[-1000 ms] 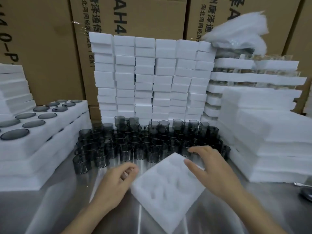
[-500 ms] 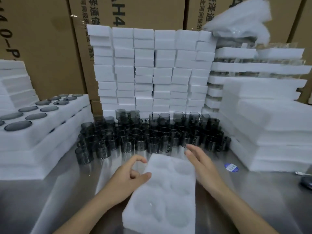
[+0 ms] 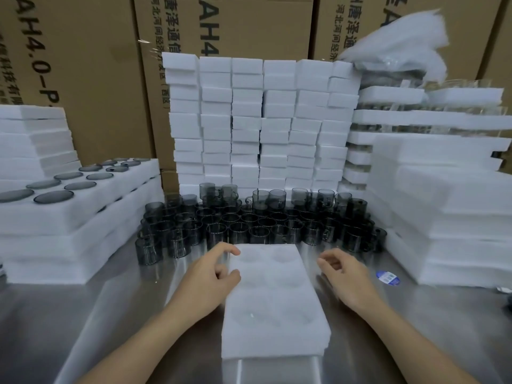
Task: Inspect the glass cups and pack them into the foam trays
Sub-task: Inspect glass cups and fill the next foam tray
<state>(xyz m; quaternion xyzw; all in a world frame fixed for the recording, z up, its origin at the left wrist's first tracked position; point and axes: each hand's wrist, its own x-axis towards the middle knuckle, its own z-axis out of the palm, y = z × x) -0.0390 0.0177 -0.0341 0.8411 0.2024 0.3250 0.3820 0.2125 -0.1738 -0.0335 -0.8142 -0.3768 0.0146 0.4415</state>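
A white rectangular foam tray [image 3: 273, 303] with round hollow pockets lies lengthwise on the shiny metal surface [image 3: 83, 322] straight before me, its pockets bare. My left hand [image 3: 206, 275] rests at the tray's 9 o'clock edge near the far corner, fingers loosely curled, the forefinger tip and thumb touching the foam's rim but not clamping it. My right hand [image 3: 347, 278] hovers at the tray's 3 o'clock side, just beside it and apart from it; its fingers are relaxed and half-bent, holding nothing, and it looks blurred.

At 12 o'clock from the tray stands a crowded cluster of smoky grey glass cups [image 3: 257, 223] with small handles, upright and packed rim to rim, the nearest row just beyond the tray's far edge. Behind them rises a wall of stacked white foam blocks [image 3: 260, 120].

At 10 o'clock a pile of wide white foam trays [image 3: 83, 212] holds grey cups sunk in its top pockets. At 2 o'clock more white foam slabs [image 3: 448, 206] are piled, with clear glassware layered between foam higher up. A small blue-and-white round sticker [image 3: 388, 277] lies on the surface at 3 o'clock, beyond my right hand. Brown cardboard boxes [image 3: 97, 65] with printed lettering fill the background.
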